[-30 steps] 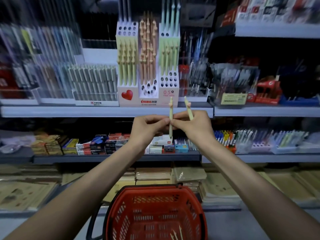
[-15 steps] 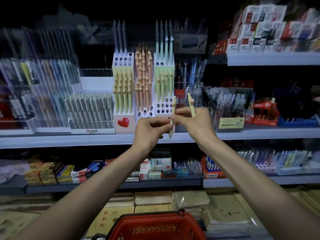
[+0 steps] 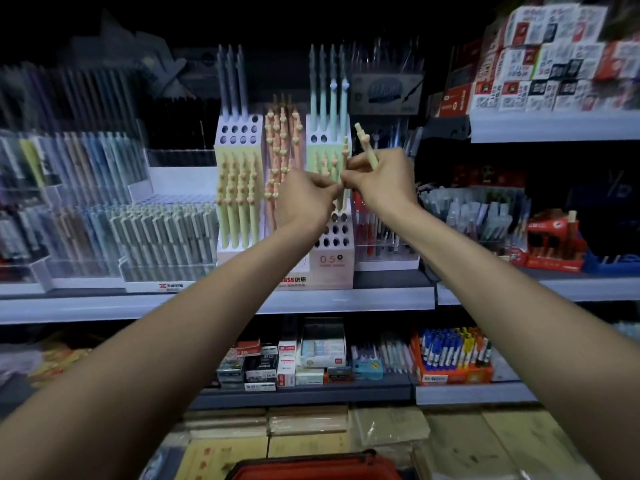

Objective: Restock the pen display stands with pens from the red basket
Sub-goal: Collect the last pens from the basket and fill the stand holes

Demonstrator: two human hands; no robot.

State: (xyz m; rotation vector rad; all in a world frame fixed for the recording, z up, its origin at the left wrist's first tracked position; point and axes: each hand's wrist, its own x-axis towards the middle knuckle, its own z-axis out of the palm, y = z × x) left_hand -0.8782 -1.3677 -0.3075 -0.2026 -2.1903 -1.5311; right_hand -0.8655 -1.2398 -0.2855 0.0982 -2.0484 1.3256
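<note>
While the red basket [image 3: 311, 467] sits low at the near edge with only its rim showing, both arms reach up and away from it toward the shelf. I've got the left hand [image 3: 304, 199] pinching the upright pen [image 3: 343, 202] about mid-barrel, fingers curled in tight. Right hand [image 3: 384, 181] meets it at the same spot, thumb and forefinger on that barrel. Its other fingers wrap round a spare pen [image 3: 365, 143] that sticks up with its top leaning left. So two pens are out of the basket, both in the air just in front of the green column [image 3: 329, 161] of the display stand [image 3: 332, 268]. Neither is seated yet.

Step in hand, as I read it: pass the upright pen fully to the left hand, then drop it in a hole. To do it well I'd release the right thumb only once the left pinch is firm. Hold the pen vertical, tip down, and aim for the empty holes [image 3: 332, 235] just below the tip. Lower it straight, since a slanted entry would likely knock the neighbouring green pens. Tuck the spare pen clear of them too. Further along the same shelf [image 3: 346, 301], clear racks of other pens are too blurred to read.
</note>
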